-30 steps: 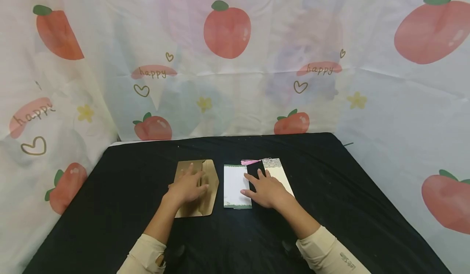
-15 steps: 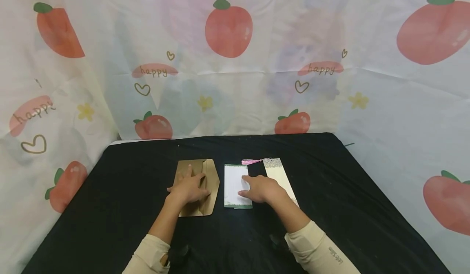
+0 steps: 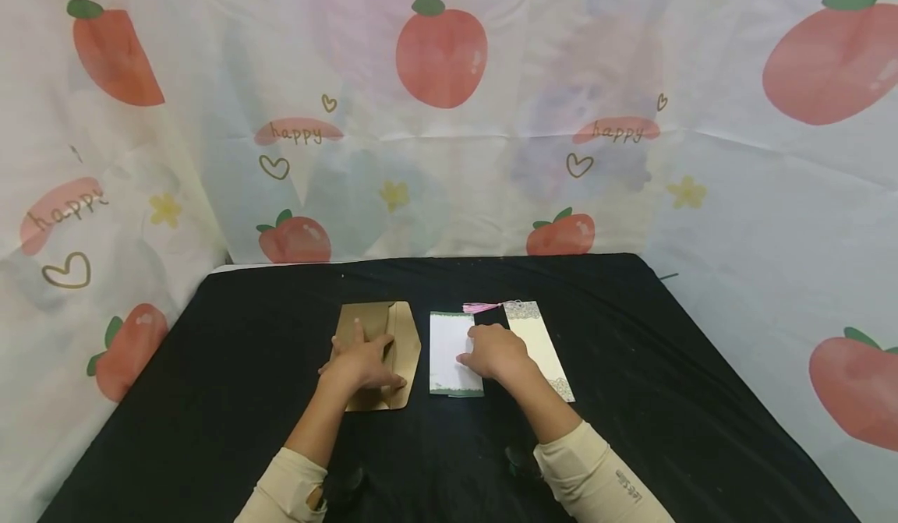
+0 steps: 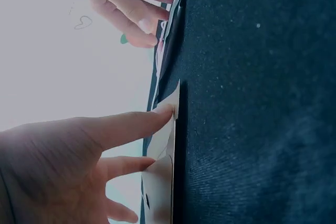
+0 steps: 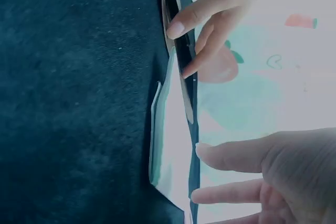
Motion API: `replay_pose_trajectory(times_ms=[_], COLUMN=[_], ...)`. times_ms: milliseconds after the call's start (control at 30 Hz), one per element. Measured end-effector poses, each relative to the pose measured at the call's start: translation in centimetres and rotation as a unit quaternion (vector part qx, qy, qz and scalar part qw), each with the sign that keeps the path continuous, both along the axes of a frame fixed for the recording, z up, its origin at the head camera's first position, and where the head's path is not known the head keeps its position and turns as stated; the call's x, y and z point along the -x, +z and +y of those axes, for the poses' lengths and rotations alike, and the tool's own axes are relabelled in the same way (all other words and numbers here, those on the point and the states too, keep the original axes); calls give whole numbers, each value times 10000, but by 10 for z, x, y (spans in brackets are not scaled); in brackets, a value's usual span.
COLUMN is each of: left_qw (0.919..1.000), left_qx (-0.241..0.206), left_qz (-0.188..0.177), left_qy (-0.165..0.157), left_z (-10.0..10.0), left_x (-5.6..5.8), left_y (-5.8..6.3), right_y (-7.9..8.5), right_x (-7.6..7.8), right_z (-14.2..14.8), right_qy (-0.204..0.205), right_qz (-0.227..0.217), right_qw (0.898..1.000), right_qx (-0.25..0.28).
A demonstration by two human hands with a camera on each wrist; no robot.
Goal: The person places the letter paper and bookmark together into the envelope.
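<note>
A gold envelope (image 3: 407, 344) lies on the black cloth with its pointed flap to the right. My left hand (image 3: 361, 363) rests on it, fingers spread; the left wrist view has the thumb touching the flap side of the envelope (image 4: 157, 187). To its right is white paper with green borders (image 3: 449, 344), its layers slightly apart in the right wrist view. My right hand (image 3: 496, 351) is over the paper's right edge, thumb and forefinger stretched out. In the right wrist view those fingertips are close beside the paper (image 5: 177, 145); whether they touch is unclear.
Right of the right hand lies a cream bookmark (image 3: 535, 336) with lacy patterned ends, and a pink tassel (image 3: 480, 307) extends left from its top. Black cloth (image 3: 666, 414) covers the table. A fruit-print curtain (image 3: 449, 172) hangs behind and along both sides.
My right hand has drawn its spread fingers together and shifted slightly left, uncovering more of the bookmark. The left hand stays on the envelope. The head view has tilted slightly.
</note>
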State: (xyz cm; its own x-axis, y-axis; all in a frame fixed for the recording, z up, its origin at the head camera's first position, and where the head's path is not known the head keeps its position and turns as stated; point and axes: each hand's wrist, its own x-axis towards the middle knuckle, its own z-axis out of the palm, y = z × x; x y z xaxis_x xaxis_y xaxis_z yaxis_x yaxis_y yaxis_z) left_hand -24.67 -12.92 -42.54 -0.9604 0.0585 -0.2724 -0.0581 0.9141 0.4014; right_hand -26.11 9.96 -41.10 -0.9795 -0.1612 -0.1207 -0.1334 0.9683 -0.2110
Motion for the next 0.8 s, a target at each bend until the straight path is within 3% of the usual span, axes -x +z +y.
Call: replay_pose_trajectory(times_ms=[300,800], left_qw=[9999,9989], left_qx=[7,103], left_qz=[120,306], left_qy=[-63,-327], left_z=[0,-7], left_x=[-3,-1], left_y=[5,6], right_y=[-17,-22], right_x=[5,1], right_z=[1,-14], right_qy=[-258,-628], right_qz=[138,-74], right_qw=[9965,9934], right_qx=[780,960])
